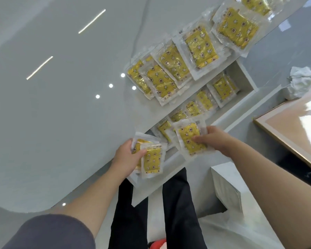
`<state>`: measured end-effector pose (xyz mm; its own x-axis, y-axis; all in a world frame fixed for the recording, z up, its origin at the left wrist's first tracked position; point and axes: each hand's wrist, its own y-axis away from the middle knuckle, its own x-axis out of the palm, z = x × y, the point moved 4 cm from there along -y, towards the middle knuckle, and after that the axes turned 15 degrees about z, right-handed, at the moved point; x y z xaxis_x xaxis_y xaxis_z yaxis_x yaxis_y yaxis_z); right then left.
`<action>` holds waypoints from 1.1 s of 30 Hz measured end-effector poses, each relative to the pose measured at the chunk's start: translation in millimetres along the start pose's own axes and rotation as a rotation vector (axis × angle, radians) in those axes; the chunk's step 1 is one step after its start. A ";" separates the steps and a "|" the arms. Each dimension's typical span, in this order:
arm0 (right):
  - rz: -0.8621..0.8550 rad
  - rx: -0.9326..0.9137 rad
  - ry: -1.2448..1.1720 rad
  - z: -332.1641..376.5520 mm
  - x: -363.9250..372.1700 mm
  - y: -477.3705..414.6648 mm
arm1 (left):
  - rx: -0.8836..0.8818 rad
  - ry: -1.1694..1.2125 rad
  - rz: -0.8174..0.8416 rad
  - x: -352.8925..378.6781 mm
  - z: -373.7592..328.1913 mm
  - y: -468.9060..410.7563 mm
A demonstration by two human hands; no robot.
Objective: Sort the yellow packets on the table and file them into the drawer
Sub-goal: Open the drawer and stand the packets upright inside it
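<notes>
1. Yellow packets (171, 69) overlap along the edge of the grey table (61, 114), just beside the drawer (241, 72), which holds a row of filed packets (221, 88).
2. Left hand (127, 157) grips a small stack (152, 159) at the table edge. Right hand (216, 141) pinches one packet (189, 139) over the drawer's near end.
3. Crumpled white cloth (300, 83) and a wood-rimmed board (291, 130) sit apart, rightward.

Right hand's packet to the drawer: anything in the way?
Nothing visible. The right hand holds its packet over the open drawer; only filed packets lie beneath. The left hand grips its own stack near the table edge, aside.
</notes>
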<state>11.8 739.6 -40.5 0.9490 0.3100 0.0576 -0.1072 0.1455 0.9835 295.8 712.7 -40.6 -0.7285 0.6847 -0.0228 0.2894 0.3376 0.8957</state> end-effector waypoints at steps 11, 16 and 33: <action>-0.038 -0.082 0.308 10.9 16.3 -55.0 | -0.047 0.280 -0.428 52.8 65.5 -39.2; -0.044 -0.081 0.357 3.1 20.9 -76.6 | -0.125 0.365 -0.490 59.6 90.9 -77.1; 0.096 0.003 0.482 7.4 96.5 -97.7 | -0.609 0.170 -0.398 66.6 94.5 -73.6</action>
<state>116.1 748.3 -129.7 0.6897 0.7214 0.0626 -0.1854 0.0923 0.9783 284.7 794.4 -150.0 -0.8064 0.4594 -0.3722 -0.3758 0.0878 0.9225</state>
